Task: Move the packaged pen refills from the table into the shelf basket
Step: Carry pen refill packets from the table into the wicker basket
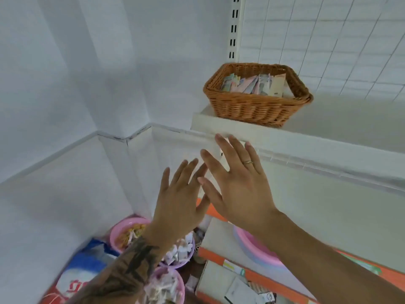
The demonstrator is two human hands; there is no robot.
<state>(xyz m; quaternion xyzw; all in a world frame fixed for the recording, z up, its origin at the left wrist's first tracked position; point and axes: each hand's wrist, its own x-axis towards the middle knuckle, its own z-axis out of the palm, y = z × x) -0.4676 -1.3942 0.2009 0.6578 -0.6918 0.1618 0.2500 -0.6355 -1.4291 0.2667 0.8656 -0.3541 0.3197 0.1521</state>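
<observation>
**Both hands are hanging empty below the shelf basket**

One wicker basket (256, 106) is sitting at the left end of a white shelf (328, 137), close to the front lip, with a slotted upright (234, 27) and a white wire grid (328, 40) standing behind it. Pastel packets (254, 84), the packaged pen refills, are leaning upright inside the basket, packed too closely and blurred too much for a count. The shelf's front edge is lying between the hands and the basket, with the right hand's fingertips overlapping that edge in the view.

Lower down, three round bowls are showing at the bottom left: a pink bowl (118, 231) holding yellowish bits, and two purple bowls (175, 262) (179, 284) filled with small pale pieces. A blue, white and red bag (83, 273) is lying just beside them. To the right, a stack of pink and blue basins (254, 249) is resting on an orange surface (285, 277), near some white cards (236, 288).

The left hand (175, 205), on a tattooed forearm (129, 264), is reaching up with its fingers straight and spread, holding nothing. The right hand (238, 189), wearing one ring (248, 162), is raised slightly higher, its fingers likewise splayed and released, gripping nothing. The two hands are overlapping near the thumbs; whether they are touching cannot be told.
</observation>
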